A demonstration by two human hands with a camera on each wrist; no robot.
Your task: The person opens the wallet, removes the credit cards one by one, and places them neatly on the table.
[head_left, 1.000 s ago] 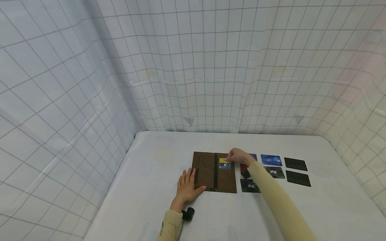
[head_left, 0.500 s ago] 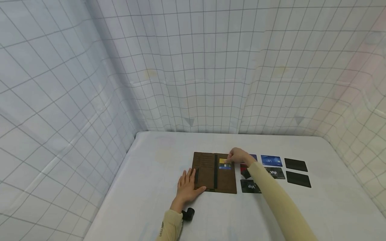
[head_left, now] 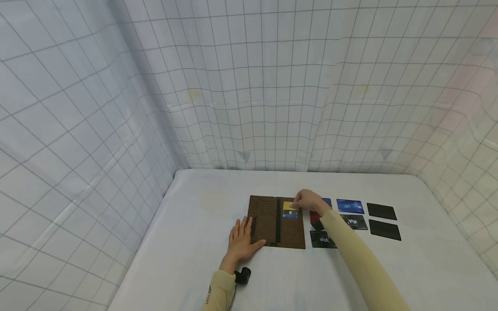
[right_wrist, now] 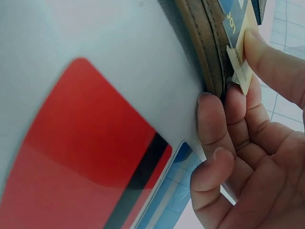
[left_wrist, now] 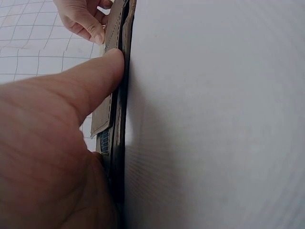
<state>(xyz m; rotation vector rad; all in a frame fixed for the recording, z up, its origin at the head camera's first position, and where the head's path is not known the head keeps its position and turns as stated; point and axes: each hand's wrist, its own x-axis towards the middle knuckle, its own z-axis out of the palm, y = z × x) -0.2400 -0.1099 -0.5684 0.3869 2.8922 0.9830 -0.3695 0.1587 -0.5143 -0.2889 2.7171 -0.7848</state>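
Note:
A brown wallet (head_left: 292,233) lies unfolded on the white table. My left hand (head_left: 240,246) rests on its lower left edge, fingers spread and the thumb (left_wrist: 102,71) along the near edge in the left wrist view. At the top of the right panel, my right hand (head_left: 310,200) pinches a yellow card (head_left: 288,205) between thumb and fingers. That card's pale yellow end (right_wrist: 245,78) sticks up under the thumb in the right wrist view. Blue-and-dark cards (head_left: 289,214) show below it in the wallet's slots. My right hand partly hides the yellow card.
Right of the wallet lie a blue card (head_left: 350,206), dark Vip cards (head_left: 355,222), two black cards (head_left: 382,211) and a red card with a black stripe (right_wrist: 95,143). My right forearm covers some. A gridded white curtain (head_left: 249,86) surrounds the table.
My right hand has risen slightly with the yellow card, and more of the card's yellow end shows above the cards below. My left hand has stayed in place.

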